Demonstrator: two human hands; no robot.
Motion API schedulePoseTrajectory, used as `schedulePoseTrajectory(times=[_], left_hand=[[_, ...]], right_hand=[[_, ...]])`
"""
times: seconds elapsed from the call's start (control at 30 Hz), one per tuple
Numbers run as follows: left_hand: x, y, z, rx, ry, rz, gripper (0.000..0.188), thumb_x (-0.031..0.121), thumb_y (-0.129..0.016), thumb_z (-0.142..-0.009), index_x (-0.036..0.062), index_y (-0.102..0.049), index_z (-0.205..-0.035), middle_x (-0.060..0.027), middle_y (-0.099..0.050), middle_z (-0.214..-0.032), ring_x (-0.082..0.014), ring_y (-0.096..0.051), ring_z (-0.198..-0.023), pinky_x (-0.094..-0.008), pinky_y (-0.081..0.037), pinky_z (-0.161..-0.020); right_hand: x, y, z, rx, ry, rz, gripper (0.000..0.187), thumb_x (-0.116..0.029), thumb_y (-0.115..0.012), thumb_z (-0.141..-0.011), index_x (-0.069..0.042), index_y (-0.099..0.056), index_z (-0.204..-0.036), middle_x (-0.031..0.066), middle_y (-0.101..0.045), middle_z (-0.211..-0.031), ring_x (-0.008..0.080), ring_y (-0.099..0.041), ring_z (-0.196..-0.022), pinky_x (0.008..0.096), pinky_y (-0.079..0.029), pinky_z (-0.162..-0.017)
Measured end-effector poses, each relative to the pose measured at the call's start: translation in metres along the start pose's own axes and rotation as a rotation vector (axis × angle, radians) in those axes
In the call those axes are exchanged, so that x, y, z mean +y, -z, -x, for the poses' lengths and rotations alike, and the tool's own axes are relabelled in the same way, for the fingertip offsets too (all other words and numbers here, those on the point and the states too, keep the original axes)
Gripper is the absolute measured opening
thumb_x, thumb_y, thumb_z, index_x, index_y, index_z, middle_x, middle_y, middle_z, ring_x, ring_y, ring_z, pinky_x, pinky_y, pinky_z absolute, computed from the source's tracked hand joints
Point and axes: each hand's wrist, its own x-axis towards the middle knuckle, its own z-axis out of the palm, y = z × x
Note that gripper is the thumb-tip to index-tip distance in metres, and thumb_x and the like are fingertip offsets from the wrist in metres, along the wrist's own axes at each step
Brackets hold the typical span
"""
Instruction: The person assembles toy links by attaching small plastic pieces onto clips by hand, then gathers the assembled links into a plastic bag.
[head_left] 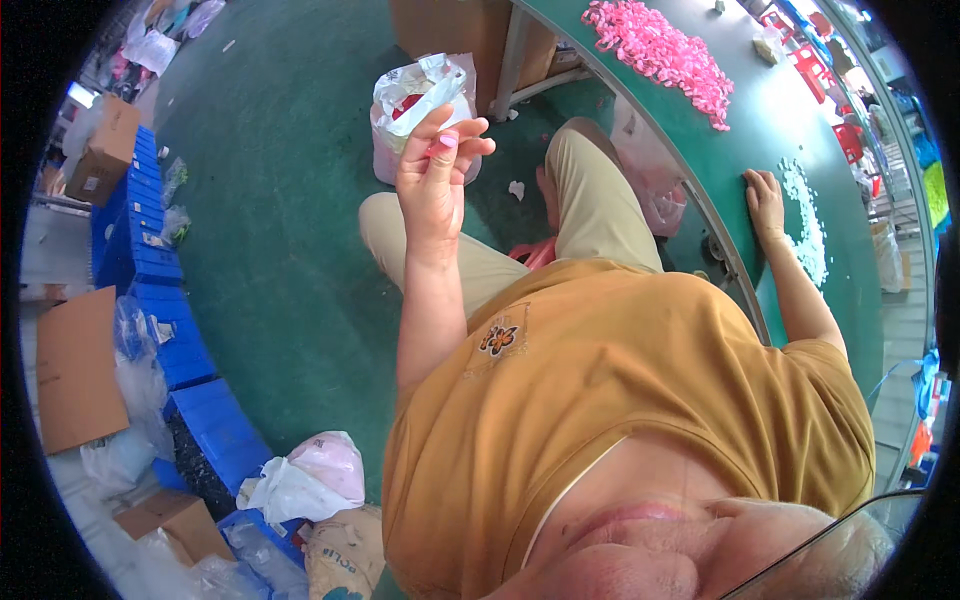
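Observation:
My left hand is raised over the floor, in front of a white plastic bag with something red inside. Its thumb and index finger pinch a small pink piece, while the other fingers stick out. My right hand rests palm down on the green table, its fingers slightly bent and nothing visible in them. Just beyond it lies a strip of small white pieces. Farther up the table is a heap of pink pieces.
Red trays line the table's far side. A pinkish bag hangs under the table edge by my knee. Blue crates, cardboard and plastic bags stand along the left. A large carton is behind the white bag.

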Motion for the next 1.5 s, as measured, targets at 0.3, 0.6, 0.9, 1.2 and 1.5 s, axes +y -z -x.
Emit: schedulePoseTrajectory(times=[0.3,0.6,0.9,1.2,1.5], left_hand=[[-0.029,-0.003,-0.011,0.086,0.017,-0.001,0.026,0.029,-0.07,-0.105,0.0066,-0.073,-0.118,-0.0158,-0.077,-0.108,-0.0249,-0.074,-0.091,-0.0419,-0.06,-0.093],[-0.072,0.033,-0.027,0.16,0.207,-0.044,0.021,0.03,-0.072,-0.103,0.0102,-0.07,-0.11,-0.0042,-0.07,-0.091,-0.0176,-0.064,-0.082,-0.0425,-0.055,-0.089],[-0.099,0.158,-0.066,0.573,0.32,-0.405,0.013,0.01,-0.071,-0.102,0.0046,-0.069,-0.113,-0.0074,-0.073,-0.098,-0.0159,-0.069,-0.087,-0.033,-0.058,-0.085],[-0.116,0.255,-0.221,0.452,0.255,-1.039,0.02,0.011,-0.067,-0.105,-0.0009,-0.067,-0.121,-0.0109,-0.075,-0.104,-0.0155,-0.07,-0.088,-0.0309,-0.058,-0.085],[-0.168,0.174,-0.197,0.471,0.448,-0.289,0.015,0.018,-0.066,-0.098,0.0078,-0.063,-0.108,-0.0131,-0.069,-0.101,-0.0265,-0.067,-0.095,-0.043,-0.056,-0.091]], right_hand=[[-0.006,0.004,0.003,0.009,-0.041,-0.045,0.027,-0.008,-0.061,-0.097,-0.007,-0.072,-0.121,0.0128,-0.067,-0.118,0.0349,-0.063,-0.115,0.0441,-0.051,-0.102],[-0.012,0.001,-0.002,0.019,-0.119,-0.058,0.026,-0.006,-0.062,-0.097,-0.006,-0.072,-0.121,0.0125,-0.067,-0.12,0.0345,-0.063,-0.115,0.043,-0.051,-0.1],[-0.032,0.0,-0.002,-0.061,-0.27,-0.043,0.021,-0.006,-0.06,-0.102,-0.001,-0.071,-0.12,0.015,-0.065,-0.125,0.0325,-0.06,-0.121,0.0408,-0.046,-0.107],[-0.028,-0.004,0.001,-0.099,-0.335,-0.049,0.019,-0.005,-0.06,-0.1,-0.001,-0.069,-0.116,0.0169,-0.065,-0.122,0.0349,-0.059,-0.119,0.0435,-0.045,-0.107],[-0.04,0.006,-0.015,-0.098,-0.431,0.025,0.021,-0.006,-0.063,-0.096,-0.002,-0.071,-0.115,0.0161,-0.066,-0.122,0.0357,-0.059,-0.119,0.0443,-0.045,-0.107]])
